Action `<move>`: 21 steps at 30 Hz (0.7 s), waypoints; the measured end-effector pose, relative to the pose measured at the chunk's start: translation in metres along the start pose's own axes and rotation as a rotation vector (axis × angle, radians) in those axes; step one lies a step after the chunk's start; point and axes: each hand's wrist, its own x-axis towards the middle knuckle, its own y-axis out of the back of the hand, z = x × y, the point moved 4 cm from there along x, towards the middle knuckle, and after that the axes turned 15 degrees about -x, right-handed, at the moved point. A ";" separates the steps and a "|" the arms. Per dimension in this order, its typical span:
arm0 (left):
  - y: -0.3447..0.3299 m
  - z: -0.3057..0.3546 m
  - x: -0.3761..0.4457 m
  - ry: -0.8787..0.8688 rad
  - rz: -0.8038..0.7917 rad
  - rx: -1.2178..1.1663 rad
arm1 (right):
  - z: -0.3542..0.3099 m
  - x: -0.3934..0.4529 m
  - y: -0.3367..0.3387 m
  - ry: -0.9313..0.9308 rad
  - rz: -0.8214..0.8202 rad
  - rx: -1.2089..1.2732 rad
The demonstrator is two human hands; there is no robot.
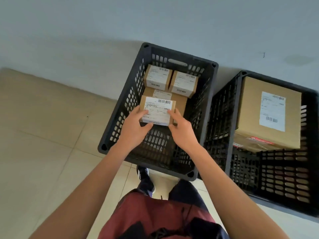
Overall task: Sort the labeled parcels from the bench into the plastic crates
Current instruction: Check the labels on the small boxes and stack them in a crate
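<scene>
Head view looks down on a black slatted crate point(206, 107) standing on the tiled floor against the wall, and every place below is given from that crate. Both hands reach in over its near rim: the left hand point(133, 128) and the right hand point(183, 131) each curl a grip round the near corners of one small labeled parcel point(157, 111), thumbs on its label, holding it just above the load near the crate's middle. Toward the crate's far wall two small parcels point(158, 77) sit side by side, touching, on a flat wider box point(179, 100) that also lies under the held one. Just beside the crate, on its right, a second black crate point(231, 152) carries a large labeled carton point(252, 107) stacked on another box. By my judgement the sorting is well along, with several parcels already binned and this one about to be set down. How many remain I cannot say, since the counter they come from is out of view.
</scene>
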 end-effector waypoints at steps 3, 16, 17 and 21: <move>-0.003 -0.017 0.024 0.038 -0.092 0.016 | 0.000 0.018 -0.010 -0.052 -0.004 0.013; -0.019 -0.063 0.120 0.157 -0.135 -0.020 | 0.049 0.123 -0.057 -0.232 -0.071 0.013; -0.020 -0.065 0.123 0.152 -0.124 -0.024 | 0.050 0.127 -0.059 -0.234 -0.066 0.013; -0.018 -0.067 0.133 0.105 -0.081 -0.022 | 0.047 0.137 -0.063 -0.214 -0.034 0.000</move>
